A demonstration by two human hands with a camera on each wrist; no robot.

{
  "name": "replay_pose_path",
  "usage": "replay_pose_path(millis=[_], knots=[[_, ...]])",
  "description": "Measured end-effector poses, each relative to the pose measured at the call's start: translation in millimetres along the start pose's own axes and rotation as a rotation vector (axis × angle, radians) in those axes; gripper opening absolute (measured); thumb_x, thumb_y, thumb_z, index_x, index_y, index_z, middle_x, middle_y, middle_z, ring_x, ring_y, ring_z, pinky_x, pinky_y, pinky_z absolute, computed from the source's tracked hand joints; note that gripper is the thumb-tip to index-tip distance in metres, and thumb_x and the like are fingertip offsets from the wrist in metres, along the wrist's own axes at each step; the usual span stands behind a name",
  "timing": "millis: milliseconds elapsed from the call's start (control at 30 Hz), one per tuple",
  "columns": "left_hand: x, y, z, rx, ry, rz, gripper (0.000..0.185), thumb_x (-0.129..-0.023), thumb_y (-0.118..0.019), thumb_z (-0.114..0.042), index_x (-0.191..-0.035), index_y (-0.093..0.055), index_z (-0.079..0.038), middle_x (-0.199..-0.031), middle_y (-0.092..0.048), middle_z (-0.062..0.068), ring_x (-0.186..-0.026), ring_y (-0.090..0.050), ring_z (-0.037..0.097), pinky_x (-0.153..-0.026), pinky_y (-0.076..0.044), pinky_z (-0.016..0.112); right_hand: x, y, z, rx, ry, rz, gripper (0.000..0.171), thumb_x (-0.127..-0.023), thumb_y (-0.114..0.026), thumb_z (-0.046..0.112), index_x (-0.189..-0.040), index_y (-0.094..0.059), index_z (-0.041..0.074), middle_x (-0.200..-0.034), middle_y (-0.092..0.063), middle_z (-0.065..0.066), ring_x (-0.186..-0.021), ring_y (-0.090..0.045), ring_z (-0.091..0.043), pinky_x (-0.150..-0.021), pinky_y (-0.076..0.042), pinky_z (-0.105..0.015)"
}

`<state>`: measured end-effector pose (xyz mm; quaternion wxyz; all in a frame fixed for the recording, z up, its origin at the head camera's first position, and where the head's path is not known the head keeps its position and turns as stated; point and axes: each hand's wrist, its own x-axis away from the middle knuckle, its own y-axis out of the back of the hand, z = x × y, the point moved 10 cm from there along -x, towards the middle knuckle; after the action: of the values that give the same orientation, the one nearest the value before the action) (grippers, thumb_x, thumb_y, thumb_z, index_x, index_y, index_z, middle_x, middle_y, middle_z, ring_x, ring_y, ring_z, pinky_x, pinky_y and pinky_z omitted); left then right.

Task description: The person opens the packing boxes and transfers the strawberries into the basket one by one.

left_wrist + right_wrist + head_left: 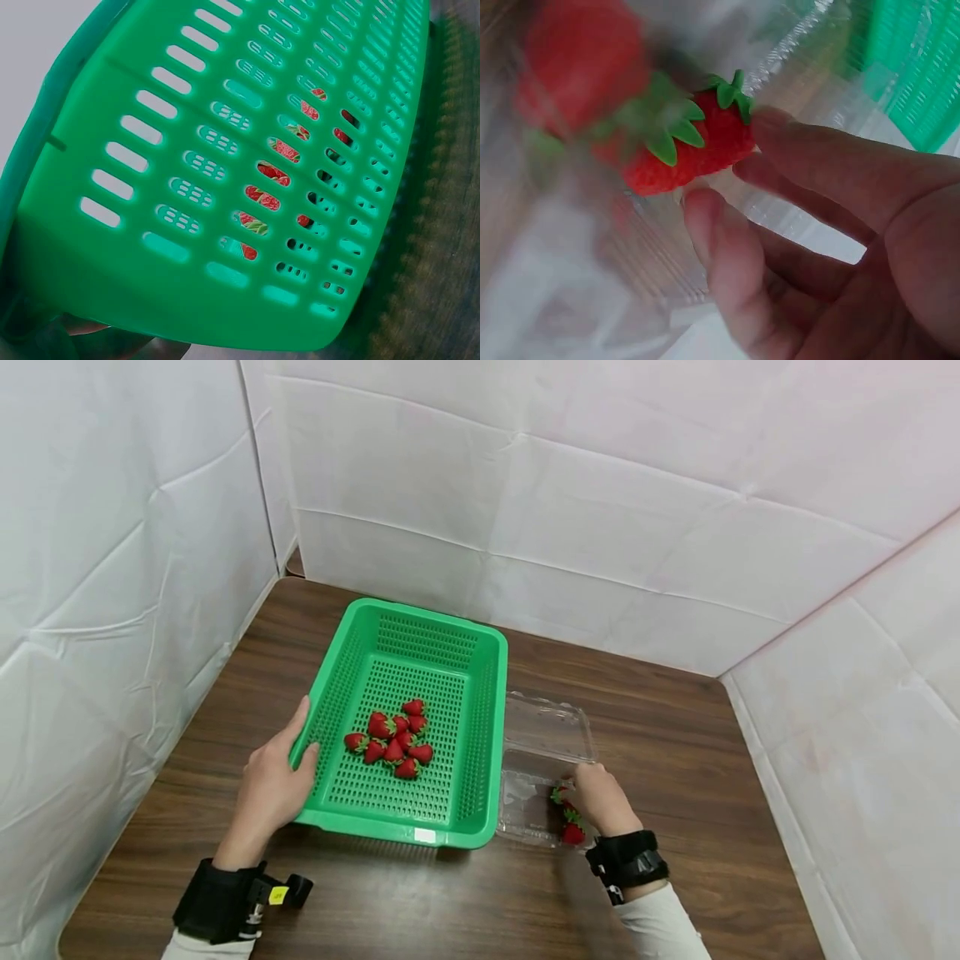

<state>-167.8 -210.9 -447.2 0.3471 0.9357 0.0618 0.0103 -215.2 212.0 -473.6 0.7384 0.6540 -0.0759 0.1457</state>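
Note:
My left hand grips the left rim of a green perforated plastic basket, thumb on the inner side. Inside the basket several red strawberries with green leaves lie in a loose cluster; the left wrist view catches them through the slots of the basket wall. My right hand reaches into a clear plastic clamshell box, lid folded back. Between thumb and a finger it pinches a strawberry there. Other strawberries lie beside it along the right side of the box.
The basket and the box stand side by side on a dark wood-grain table. White sheet walls close off the back and both sides. Black straps with small cameras sit on both wrists.

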Motion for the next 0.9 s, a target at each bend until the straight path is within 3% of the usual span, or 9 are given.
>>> replay_pose_path(millis=[167,367,500,633,800,900], knots=[[0.2,0.2,-1.3,-0.004,-0.012,-0.01,0.064,-0.1,-0.049,-0.017,-0.156,-0.018,-0.025,-0.142,-0.047,0.029,-0.085,-0.064,0.04,-0.061,-0.041,0.037,-0.6,-4.5,2.4,0.107,-0.02,-0.005,0.023,-0.08,-0.079,0.02,-0.088,-0.068,0.001,-0.088,-0.068,-0.018,-0.077,-0.066,-0.034,-0.063,-0.052,-0.046],[0.4,0.6,-1.3,-0.002,-0.011,-0.013,0.064,-0.1,-0.049,-0.017,-0.156,-0.018,-0.025,-0.142,-0.047,0.03,-0.086,-0.064,0.04,-0.062,-0.042,0.038,-1.2,-5.0,7.1,0.14,-0.015,-0.029,0.021,-0.08,-0.079,0.021,-0.083,-0.067,0.004,-0.083,-0.067,-0.015,-0.075,-0.065,-0.03,-0.061,-0.051,-0.044],[0.5,0.6,-1.2,-0.006,-0.007,-0.007,0.065,-0.1,-0.049,-0.017,-0.156,-0.018,-0.026,-0.142,-0.047,0.03,-0.08,-0.064,0.035,-0.061,-0.04,0.034,0.4,-3.9,11.6,0.094,0.013,-0.043,0.013,-0.084,-0.075,0.02,-0.082,-0.067,0.01,-0.073,-0.064,-0.008,-0.066,-0.06,-0.021,-0.056,-0.046,-0.038],[0.6,0.9,-1.4,-0.004,-0.001,0.0,0.065,-0.1,-0.049,-0.017,-0.156,-0.017,-0.026,-0.142,-0.047,0.03,-0.075,-0.062,0.031,-0.06,-0.038,0.033,4.2,2.2,20.9,0.026,0.072,-0.092,0.014,-0.086,-0.073,0.017,-0.098,-0.072,0.01,-0.071,-0.06,-0.005,-0.06,-0.052,-0.017,-0.052,-0.04,-0.034],[0.4,1.3,-1.4,-0.001,0.006,0.001,0.064,-0.1,-0.048,-0.018,-0.156,-0.017,-0.026,-0.142,-0.046,0.029,-0.08,-0.063,0.034,-0.06,-0.039,0.033,9.3,8.5,34.8,-0.06,0.165,-0.106,0.021,-0.089,-0.067,0.008,-0.109,-0.071,0.006,-0.067,-0.042,-0.003,-0.052,-0.029,-0.011,-0.048,-0.024,-0.024],[0.1,1.2,-1.1,-0.003,0.008,-0.002,0.064,-0.1,-0.048,-0.018,-0.156,-0.017,-0.026,-0.142,-0.047,0.029,-0.084,-0.063,0.036,-0.061,-0.04,0.034,12.9,13.7,44.2,-0.098,0.233,-0.123,0.021,-0.089,-0.065,0.003,-0.108,-0.072,0.004,-0.073,-0.05,-0.004,-0.054,-0.03,-0.01,-0.05,-0.026,-0.022]])
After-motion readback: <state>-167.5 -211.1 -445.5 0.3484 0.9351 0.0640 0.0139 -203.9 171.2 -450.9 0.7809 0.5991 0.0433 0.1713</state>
